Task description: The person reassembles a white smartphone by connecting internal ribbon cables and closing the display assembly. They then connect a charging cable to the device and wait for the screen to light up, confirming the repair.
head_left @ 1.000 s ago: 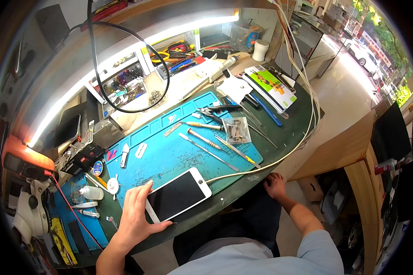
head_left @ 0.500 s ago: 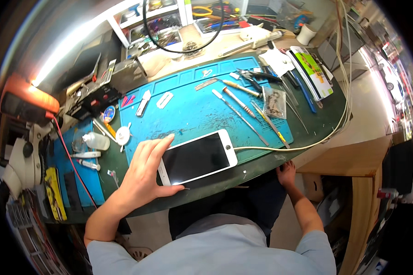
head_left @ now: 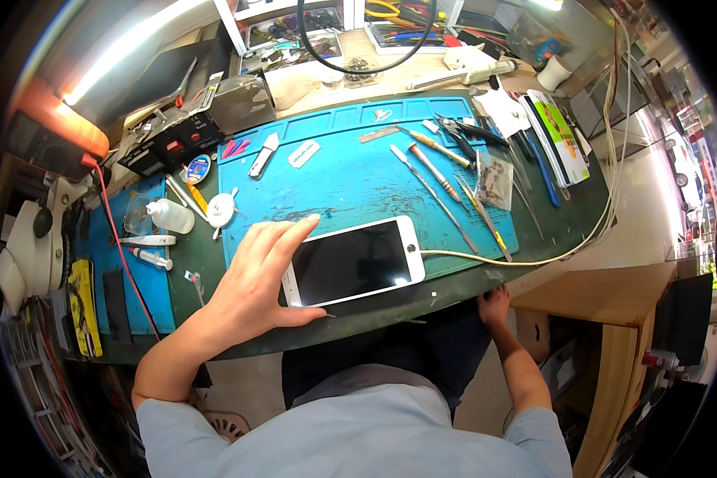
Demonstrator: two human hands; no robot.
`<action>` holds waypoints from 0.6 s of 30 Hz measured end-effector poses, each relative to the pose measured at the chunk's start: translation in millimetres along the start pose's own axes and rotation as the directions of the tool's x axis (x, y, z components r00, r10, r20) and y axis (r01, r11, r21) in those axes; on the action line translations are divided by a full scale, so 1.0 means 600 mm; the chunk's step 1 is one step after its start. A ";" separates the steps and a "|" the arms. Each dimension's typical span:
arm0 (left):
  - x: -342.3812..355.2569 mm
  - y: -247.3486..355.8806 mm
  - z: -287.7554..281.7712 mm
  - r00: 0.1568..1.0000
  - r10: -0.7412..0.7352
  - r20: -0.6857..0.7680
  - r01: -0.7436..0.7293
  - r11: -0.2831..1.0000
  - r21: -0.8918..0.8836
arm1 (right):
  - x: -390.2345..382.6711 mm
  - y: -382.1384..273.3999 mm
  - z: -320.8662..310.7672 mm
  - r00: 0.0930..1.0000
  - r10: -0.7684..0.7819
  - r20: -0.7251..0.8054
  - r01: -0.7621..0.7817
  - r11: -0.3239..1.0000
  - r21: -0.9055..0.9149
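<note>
**Left hand spread around a white phone with a dark screen on a crowded workbench**

Looking down through the head camera, I find the white rectangular phone with a dark screen (head_left: 354, 263) face up near the front edge of a dark green bench (head_left: 358, 323), overlapping the front of a bright blue work mat (head_left: 295, 187). A thin off-white cable (head_left: 526, 261) meets its right short end, beside the round button, and curves away to my right.

My left hand (head_left: 255, 271) is around the phone's left end, thumb by the lower edge and index finger beyond the upper corner. Thumb and fingers stand wide apart; I cannot tell how firmly they press.

My right hand (head_left: 494, 305) is low beside the dark trousers (head_left: 398, 358), just below the bench edge. Its fingers are partly hidden, so I cannot tell their grip.

Beyond the phone, slim metal hand tools (head_left: 434, 199) lie slantwise on the mat, next to a clear plastic bag of small dark pieces (head_left: 495, 182) and black-handled pliers (head_left: 476, 132). Left of the mat I see a small round white dish (head_left: 221, 209), a translucent squeeze bottle (head_left: 171, 215) and a clear syringe (head_left: 150, 257).
</note>
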State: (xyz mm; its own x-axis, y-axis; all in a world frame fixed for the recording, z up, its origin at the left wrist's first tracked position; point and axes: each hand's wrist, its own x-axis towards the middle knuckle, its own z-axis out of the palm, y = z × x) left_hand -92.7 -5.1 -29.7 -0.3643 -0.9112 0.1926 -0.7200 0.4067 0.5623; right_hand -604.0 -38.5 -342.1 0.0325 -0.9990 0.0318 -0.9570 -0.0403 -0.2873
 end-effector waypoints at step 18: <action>0.000 0.000 0.001 1.000 -0.001 0.000 0.001 1.000 -0.017 | -0.003 -0.003 -0.001 1.000 -0.011 -0.028 0.010 0.999 -0.031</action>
State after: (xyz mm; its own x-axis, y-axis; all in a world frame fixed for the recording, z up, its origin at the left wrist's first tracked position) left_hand -93.1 -5.2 -30.3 -0.3636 -0.9115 0.1922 -0.7100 0.4047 0.5763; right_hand -602.7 -36.4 -341.5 0.0349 -0.9975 0.0613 -0.9652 -0.0495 -0.2568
